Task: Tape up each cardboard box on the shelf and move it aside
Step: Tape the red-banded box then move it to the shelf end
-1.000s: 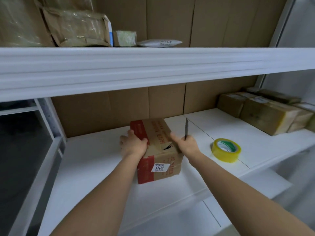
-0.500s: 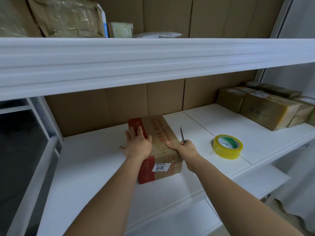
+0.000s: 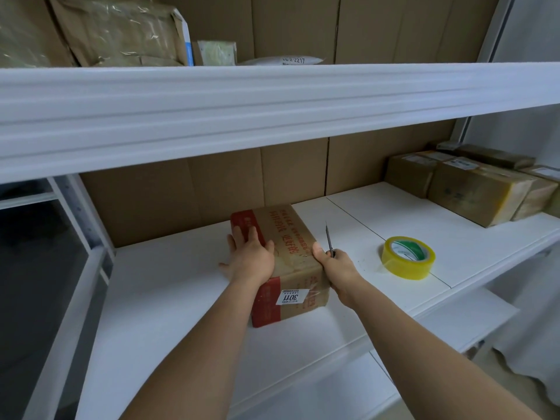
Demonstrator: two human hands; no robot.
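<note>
A brown cardboard box (image 3: pixel 291 253) with red bands and a white "3011" label lies on the white shelf (image 3: pixel 169 286), its top flaps flat. My left hand (image 3: pixel 248 256) presses flat on the box's top left side, fingers straight. My right hand (image 3: pixel 336 268) sits against the box's right edge, thumb on the top, and grips a thin knife (image 3: pixel 328 236) whose blade points up. A roll of yellow tape (image 3: pixel 407 257) lies on the shelf to the right, apart from both hands.
Several taped brown boxes (image 3: pixel 472 192) are stacked at the shelf's far right. The upper shelf (image 3: pixel 272 98) overhangs close above and carries wrapped parcels (image 3: pixel 121 31). A white upright post (image 3: pixel 85 213) bounds the left side.
The box's raised flap has been pushed down flat. My left hand moved from the box's side onto its top and spread flat. The right hand stayed at the right edge, knife still in it.
</note>
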